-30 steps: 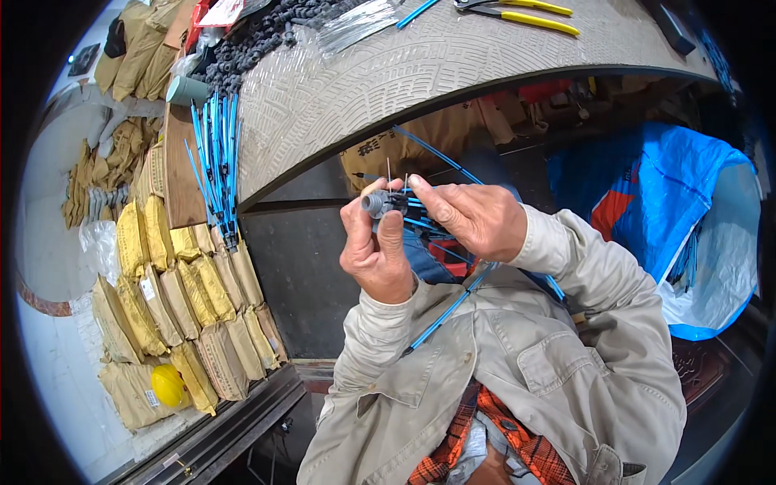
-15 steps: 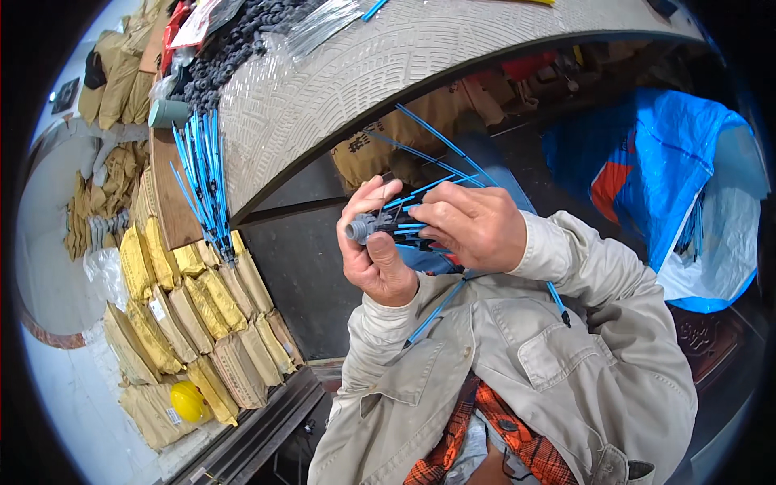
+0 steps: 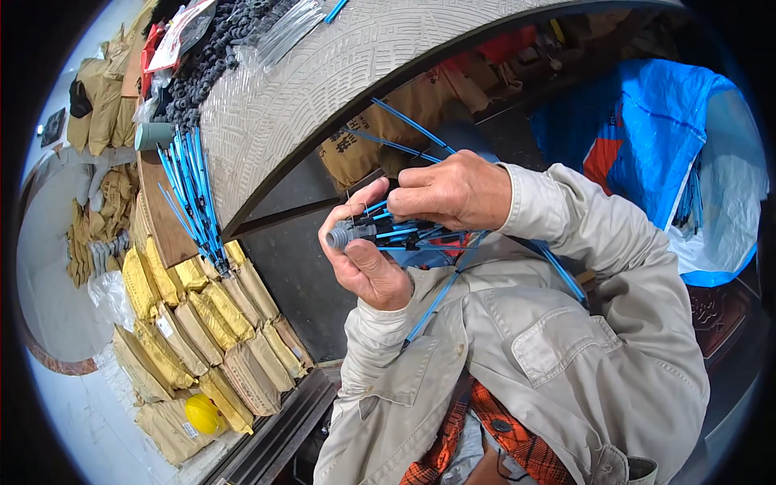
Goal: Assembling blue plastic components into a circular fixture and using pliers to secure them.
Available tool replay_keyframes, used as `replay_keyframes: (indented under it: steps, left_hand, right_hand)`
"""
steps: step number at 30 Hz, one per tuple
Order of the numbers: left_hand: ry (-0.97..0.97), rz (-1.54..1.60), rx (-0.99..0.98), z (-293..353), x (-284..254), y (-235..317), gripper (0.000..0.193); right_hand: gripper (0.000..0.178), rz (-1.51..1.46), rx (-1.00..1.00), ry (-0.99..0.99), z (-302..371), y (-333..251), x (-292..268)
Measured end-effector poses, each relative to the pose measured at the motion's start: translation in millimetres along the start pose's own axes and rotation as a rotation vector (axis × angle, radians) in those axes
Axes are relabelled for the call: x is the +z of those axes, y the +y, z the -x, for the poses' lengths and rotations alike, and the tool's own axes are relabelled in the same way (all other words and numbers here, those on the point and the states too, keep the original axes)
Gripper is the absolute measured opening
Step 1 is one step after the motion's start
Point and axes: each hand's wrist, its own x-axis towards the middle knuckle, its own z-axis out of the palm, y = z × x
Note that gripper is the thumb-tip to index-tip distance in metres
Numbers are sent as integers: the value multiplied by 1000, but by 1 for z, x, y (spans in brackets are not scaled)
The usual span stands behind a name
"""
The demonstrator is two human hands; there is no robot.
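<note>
The left hand point(image 3: 373, 271) cupped a grey ridged plastic fitting point(image 3: 339, 236) in front of the chest, its thumb below and its fingers behind, closed around the piece so that the round end faced left. The right hand point(image 3: 461, 192) was just beside it, fingers curled down over the blue rods point(image 3: 398, 234) with black joints that ran from the fitting; what its fingertips pinched was hidden. Longer blue rods splayed out past the hands, one lying down over the front of the beige jacket point(image 3: 558, 356). Beyond the hands, a table with a grey embossed cover point(image 3: 323, 89) curved across the view, bearing a heap of dark grey fittings point(image 3: 212, 69) and a clear plastic packet point(image 3: 279, 36). Near its left corner, a bunch of blue rods point(image 3: 196, 190) lay by a pale green cup point(image 3: 153, 136). Brown paper packages point(image 3: 250, 380) stood in rows at lower left, a yellow rounded object point(image 3: 204, 414) resting there. To the right, an open blue sack point(image 3: 659, 113) held more rods.
</note>
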Motion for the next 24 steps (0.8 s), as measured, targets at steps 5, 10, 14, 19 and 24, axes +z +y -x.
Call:
replay_keyframes:
  steps: [5, 10, 14, 19, 24]
  left_hand:
    - [-8, 36, 47, 3, 11, -1, 32]
    - [0, -79, 99, 6, 20, 5, 22]
    - [-34, -111, 113, 7, 18, 7, 19]
    - [-48, -121, 125, 10, 24, 8, 22]
    - [-11, -92, 103, 10, 25, 10, 26]
  right_hand:
    - [17, -43, -60, -2, 6, 0, -5]
    - [14, 3, -26, 23, 17, -13, -5]
    - [13, -284, 114, 6, 25, -8, -10]
    - [14, -737, 397, -112, 30, 2, -18]
    - [10, -871, 567, -285, 20, 6, -25]
